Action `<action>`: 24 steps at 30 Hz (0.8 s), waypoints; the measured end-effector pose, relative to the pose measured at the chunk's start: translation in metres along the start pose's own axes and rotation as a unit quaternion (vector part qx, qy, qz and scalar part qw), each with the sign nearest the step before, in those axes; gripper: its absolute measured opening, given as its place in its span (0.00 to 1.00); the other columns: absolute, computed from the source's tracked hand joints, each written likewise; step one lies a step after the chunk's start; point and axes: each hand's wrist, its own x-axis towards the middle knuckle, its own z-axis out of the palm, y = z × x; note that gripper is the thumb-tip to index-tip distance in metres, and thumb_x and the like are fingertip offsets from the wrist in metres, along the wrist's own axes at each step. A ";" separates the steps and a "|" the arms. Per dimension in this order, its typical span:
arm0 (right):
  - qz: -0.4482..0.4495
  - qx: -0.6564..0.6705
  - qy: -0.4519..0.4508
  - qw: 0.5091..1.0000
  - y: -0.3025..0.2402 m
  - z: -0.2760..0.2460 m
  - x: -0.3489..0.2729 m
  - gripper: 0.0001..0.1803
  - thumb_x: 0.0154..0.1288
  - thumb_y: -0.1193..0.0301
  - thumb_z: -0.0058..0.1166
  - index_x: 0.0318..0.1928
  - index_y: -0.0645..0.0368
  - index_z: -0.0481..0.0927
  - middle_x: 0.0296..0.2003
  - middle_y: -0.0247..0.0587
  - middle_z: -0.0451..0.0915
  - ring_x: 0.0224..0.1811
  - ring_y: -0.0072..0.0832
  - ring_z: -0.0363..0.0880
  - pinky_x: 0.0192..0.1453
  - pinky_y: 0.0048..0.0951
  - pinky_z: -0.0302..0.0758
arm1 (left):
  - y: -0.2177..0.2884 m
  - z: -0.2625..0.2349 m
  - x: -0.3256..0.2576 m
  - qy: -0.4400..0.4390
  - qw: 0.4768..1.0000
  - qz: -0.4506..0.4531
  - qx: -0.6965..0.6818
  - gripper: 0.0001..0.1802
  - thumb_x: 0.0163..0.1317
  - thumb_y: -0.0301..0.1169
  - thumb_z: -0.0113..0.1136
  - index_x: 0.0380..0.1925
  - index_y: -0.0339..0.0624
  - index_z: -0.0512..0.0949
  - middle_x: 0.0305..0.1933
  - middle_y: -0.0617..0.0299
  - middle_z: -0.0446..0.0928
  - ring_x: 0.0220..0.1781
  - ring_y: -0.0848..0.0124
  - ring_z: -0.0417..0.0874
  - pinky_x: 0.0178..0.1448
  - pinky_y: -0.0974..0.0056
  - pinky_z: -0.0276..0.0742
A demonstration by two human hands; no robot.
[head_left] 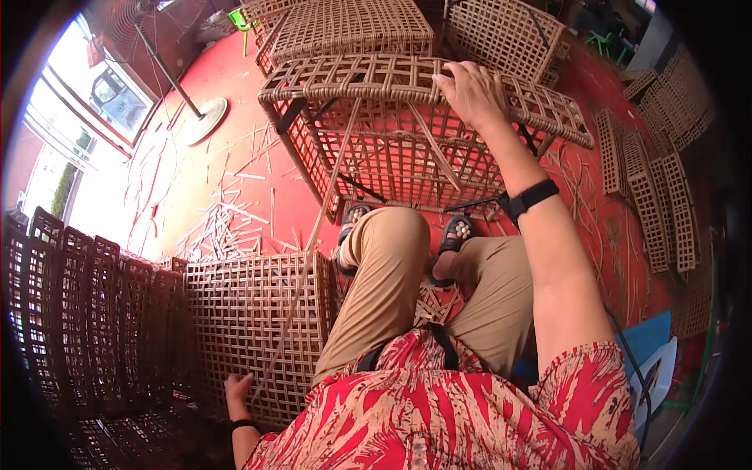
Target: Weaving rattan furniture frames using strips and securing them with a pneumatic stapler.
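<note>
A large open woven rattan basket [368, 153] stands in front of my feet, with dark metal frame bars inside. My right hand [474, 94] is closed over its near top rim, thumb on the wrapped edge and fingers on the weave. From that rim a long rattan strip [316, 229] runs down to the lower left. My left hand [239, 386], low at my left side, appears pinched on the strip's far end; the grip is partly hard to make out. Beside that hand stands a woven rattan panel or box [251, 329]. Another loose strip [435, 145] hangs from the rim.
Dark woven pieces [78, 313] stand stacked at the left, and more woven panels [654, 196] at the right. Further woven baskets [352, 31] are behind. Cut strips [227, 223] litter the red floor. A pedestal fan's base [205, 121] is at upper left; a pale blue chair [654, 368] stands lower right.
</note>
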 end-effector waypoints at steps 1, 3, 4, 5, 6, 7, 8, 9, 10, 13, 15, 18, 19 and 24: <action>0.013 -0.018 -0.003 1.000 0.015 -0.006 -0.004 0.29 0.73 0.44 0.41 0.61 0.50 0.77 0.58 0.40 0.78 0.62 0.44 0.73 0.69 0.50 0.62 | 0.106 0.000 0.018 -0.005 0.995 0.054 -0.088 0.27 0.57 0.44 0.69 0.38 0.23 0.80 0.34 0.43 0.81 0.39 0.57 0.84 0.44 0.54 0.78; 0.004 -0.008 0.003 1.000 0.002 -0.010 0.003 0.29 0.73 0.44 0.41 0.61 0.51 0.77 0.58 0.40 0.78 0.62 0.43 0.73 0.69 0.49 0.62 | 0.222 0.024 0.058 0.018 0.919 0.214 -0.331 0.18 0.68 0.38 0.58 0.42 0.29 0.78 0.38 0.48 0.80 0.41 0.61 0.82 0.50 0.58 0.76; 0.011 -0.012 -0.003 1.000 0.005 -0.009 0.000 0.29 0.73 0.45 0.42 0.61 0.51 0.77 0.58 0.40 0.78 0.62 0.43 0.73 0.69 0.49 0.62 | 0.312 0.013 0.049 -0.003 0.902 0.259 -0.346 0.19 0.70 0.37 0.58 0.50 0.31 0.76 0.46 0.48 0.80 0.49 0.63 0.80 0.54 0.58 0.75; 0.007 -0.003 -0.006 1.000 -0.008 -0.012 0.004 0.29 0.73 0.45 0.42 0.61 0.51 0.77 0.58 0.40 0.78 0.62 0.43 0.73 0.69 0.48 0.62 | 0.357 0.026 0.075 0.035 0.856 0.390 -0.336 0.19 0.71 0.37 0.57 0.53 0.31 0.76 0.53 0.47 0.78 0.56 0.60 0.78 0.59 0.58 0.74; -0.001 -0.015 0.007 1.000 -0.010 -0.009 0.002 0.28 0.73 0.47 0.42 0.60 0.52 0.77 0.58 0.41 0.78 0.61 0.42 0.74 0.68 0.46 0.63 | 0.424 0.026 0.087 0.129 0.845 0.471 -0.217 0.21 0.71 0.37 0.57 0.55 0.31 0.75 0.59 0.46 0.75 0.60 0.54 0.76 0.62 0.55 0.72; 0.004 -0.025 0.010 1.000 -0.005 -0.004 0.001 0.28 0.73 0.47 0.42 0.60 0.52 0.77 0.58 0.41 0.78 0.61 0.42 0.74 0.68 0.46 0.63 | 0.499 0.025 0.078 0.085 0.796 0.473 -0.369 0.23 0.71 0.39 0.56 0.57 0.30 0.73 0.61 0.43 0.72 0.61 0.49 0.75 0.64 0.53 0.70; -0.009 -0.004 0.036 0.999 -0.006 0.002 0.004 0.28 0.73 0.46 0.43 0.58 0.53 0.78 0.57 0.43 0.78 0.61 0.43 0.74 0.68 0.47 0.64 | 0.557 0.014 0.085 0.111 0.785 0.504 -0.344 0.22 0.72 0.37 0.54 0.60 0.35 0.72 0.61 0.41 0.72 0.62 0.49 0.73 0.65 0.52 0.70; -0.012 0.008 0.056 0.998 0.004 0.007 0.001 0.28 0.72 0.45 0.44 0.56 0.54 0.79 0.57 0.46 0.78 0.61 0.44 0.74 0.67 0.48 0.64 | 0.617 -0.009 0.057 0.105 0.777 0.533 -0.320 0.20 0.72 0.33 0.53 0.61 0.41 0.72 0.60 0.41 0.72 0.61 0.49 0.73 0.64 0.53 0.70; -0.013 0.014 0.041 0.999 -0.005 0.004 0.006 0.29 0.72 0.46 0.45 0.58 0.54 0.78 0.59 0.46 0.78 0.63 0.44 0.73 0.68 0.47 0.64 | 0.655 -0.014 0.066 0.249 0.742 0.577 -0.234 0.17 0.70 0.30 0.53 0.58 0.44 0.73 0.59 0.43 0.72 0.61 0.50 0.73 0.63 0.53 0.71; -0.018 0.002 0.055 0.998 -0.009 0.013 0.012 0.28 0.73 0.48 0.44 0.59 0.55 0.78 0.57 0.43 0.78 0.61 0.43 0.74 0.67 0.45 0.64 | 0.754 -0.042 0.063 0.324 0.647 0.614 -0.316 0.13 0.70 0.28 0.45 0.47 0.34 0.76 0.45 0.42 0.76 0.44 0.48 0.75 0.49 0.52 0.74; -0.025 0.030 0.062 0.997 -0.012 0.020 0.021 0.28 0.72 0.47 0.45 0.58 0.53 0.79 0.58 0.44 0.79 0.63 0.42 0.73 0.69 0.47 0.64 | 0.789 -0.040 0.085 0.249 0.556 0.662 -0.437 0.09 0.67 0.28 0.51 0.39 0.36 0.79 0.38 0.50 0.79 0.40 0.54 0.78 0.43 0.55 0.76; -0.024 0.012 0.073 0.997 0.001 0.043 0.021 0.26 0.71 0.46 0.45 0.57 0.49 0.80 0.56 0.42 0.80 0.61 0.42 0.75 0.67 0.47 0.65 | 0.779 -0.027 0.089 -0.067 0.669 0.500 -0.547 0.10 0.69 0.31 0.54 0.34 0.37 0.80 0.30 0.62 0.77 0.32 0.71 0.74 0.39 0.66 0.70; -0.037 -0.017 0.106 0.994 0.022 0.052 0.018 0.26 0.71 0.46 0.45 0.56 0.49 0.80 0.54 0.41 0.81 0.59 0.42 0.76 0.66 0.47 0.65 | 0.772 -0.040 0.053 -0.154 0.653 0.443 -0.594 0.12 0.71 0.33 0.55 0.32 0.37 0.80 0.27 0.66 0.75 0.30 0.77 0.71 0.38 0.69 0.68; -0.053 -0.004 0.098 0.994 0.013 0.066 0.024 0.27 0.71 0.45 0.44 0.57 0.48 0.80 0.53 0.41 0.82 0.58 0.42 0.78 0.64 0.47 0.67 | 0.620 0.036 0.116 -0.054 0.830 0.384 -0.400 0.16 0.70 0.37 0.57 0.32 0.34 0.80 0.24 0.61 0.75 0.29 0.77 0.71 0.34 0.67 0.68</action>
